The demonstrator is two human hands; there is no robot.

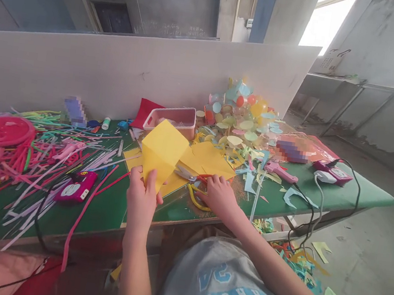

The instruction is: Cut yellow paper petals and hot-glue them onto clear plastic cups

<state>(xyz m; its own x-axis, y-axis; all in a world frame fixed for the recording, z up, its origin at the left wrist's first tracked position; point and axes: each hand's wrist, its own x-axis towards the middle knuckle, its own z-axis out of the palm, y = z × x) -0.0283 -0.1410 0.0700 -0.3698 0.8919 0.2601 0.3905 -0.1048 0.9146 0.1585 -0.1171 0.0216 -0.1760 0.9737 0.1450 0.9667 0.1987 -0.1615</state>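
Observation:
My left hand (pixel 141 200) holds up a folded yellow paper piece (pixel 163 152), pinching its lower corner with the fingers behind it. Flat yellow paper sheets (pixel 209 161) lie on the green tabletop (pixel 108 215) beside it. My right hand (pixel 220 196) is down on the table, its fingertips over the red handle of a pair of scissors (pixel 186 175). The steel blades point left toward the folded paper. A yellow loop (pixel 197 201) lies under the hand. The hand hides part of the scissors' handle.
Pastel paper cutouts (pixel 240 119) are heaped at the back, next to a plastic box (pixel 170 120) and red felt (pixel 144 113). Coloured strips (pixel 46 157) and a red plate (pixel 0 130) cover the left. Corded magenta tools (pixel 331 174) sit right; a white partition (pixel 137 72) stands behind.

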